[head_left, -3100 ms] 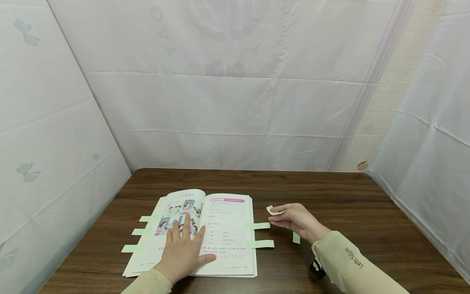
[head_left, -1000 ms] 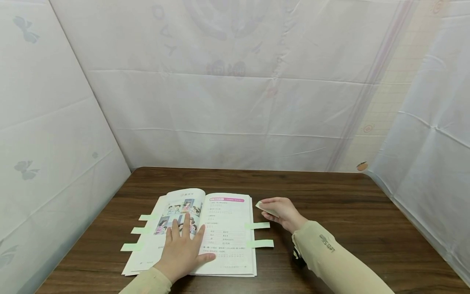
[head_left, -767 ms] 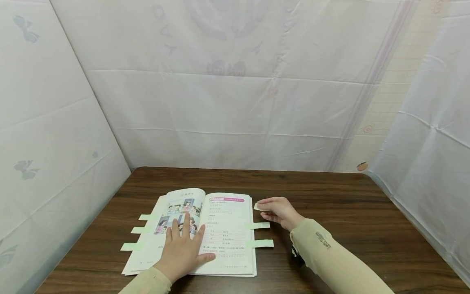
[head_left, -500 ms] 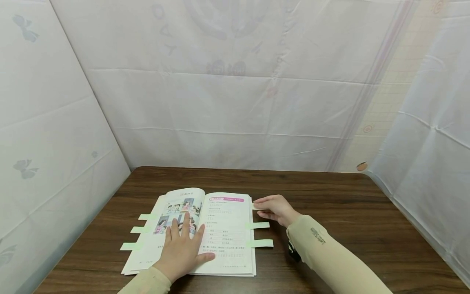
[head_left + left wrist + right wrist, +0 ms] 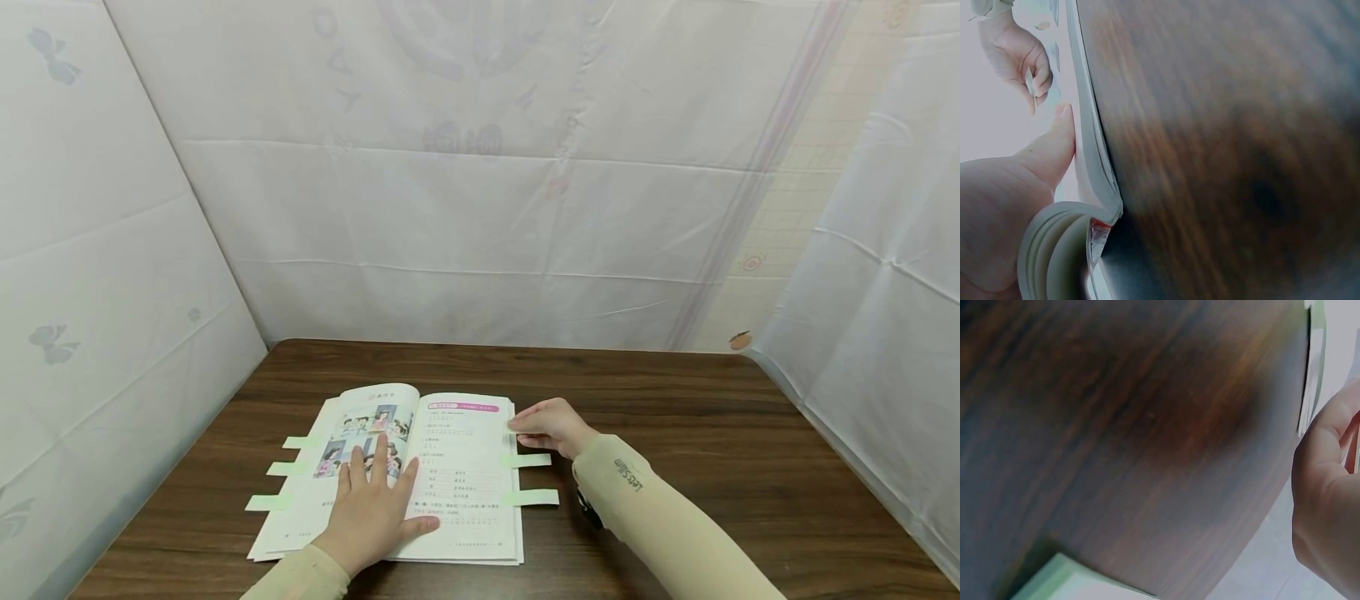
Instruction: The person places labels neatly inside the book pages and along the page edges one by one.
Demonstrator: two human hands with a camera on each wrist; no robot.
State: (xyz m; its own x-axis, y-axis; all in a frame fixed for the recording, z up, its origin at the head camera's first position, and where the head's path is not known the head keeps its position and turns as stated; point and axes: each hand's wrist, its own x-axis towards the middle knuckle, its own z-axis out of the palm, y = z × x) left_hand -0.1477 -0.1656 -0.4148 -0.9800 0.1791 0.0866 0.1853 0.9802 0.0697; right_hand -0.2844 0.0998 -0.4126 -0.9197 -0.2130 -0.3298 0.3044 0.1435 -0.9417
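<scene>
An open book (image 5: 465,450) with printed pages lies on the table. My left hand (image 5: 367,512) rests flat across its middle, fingers spread over the picture page and the thumb over the right page; in the left wrist view that thumb (image 5: 1054,147) lies along the page. My right hand (image 5: 555,427) is at the right page's upper edge, pinching a small pale-green sticky note (image 5: 512,426) between thumb and fingers. In the left wrist view the note (image 5: 1029,79) shows as a light sliver in those fingers. The right wrist view shows the right hand (image 5: 1329,494) beside the book's edge, fingertips out of frame.
Two pale-green sticky tabs, an upper one (image 5: 534,460) and a lower one (image 5: 537,497), stick out from the right page. Three more tabs (image 5: 262,502) line the left edge. A pale-green piece (image 5: 1079,581) lies low in the right wrist view. White cloth (image 5: 480,250) hangs behind the table.
My right hand has moved left with the sticky note, from over the table to the right page's edge. The note now overlaps that edge. My left hand stays put on the book.
</scene>
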